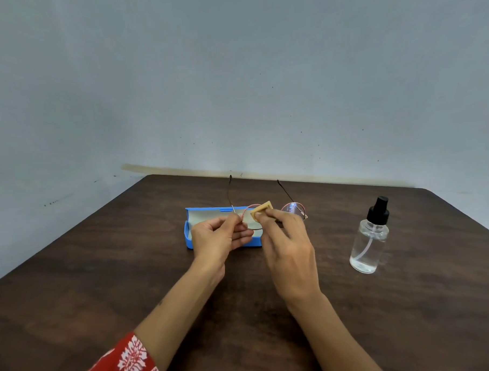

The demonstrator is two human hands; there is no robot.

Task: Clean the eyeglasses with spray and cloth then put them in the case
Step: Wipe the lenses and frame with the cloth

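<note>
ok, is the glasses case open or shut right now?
Open. The blue case lies on the table behind the hands, its pale lining showing, with no eyeglasses inside.

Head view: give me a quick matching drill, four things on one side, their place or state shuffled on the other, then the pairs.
Things:
1. eyeglasses
2. cloth
3. case
4. spray bottle

Place or state:
A. lies open on the table behind the hands
B. stands upright, untouched, right of the hands
C. pinched in the right hand, pressed on a lens
D. held at the frame by the left hand, arms unfolded

Pairs: 1-D, 2-C, 3-A, 4-B
</note>
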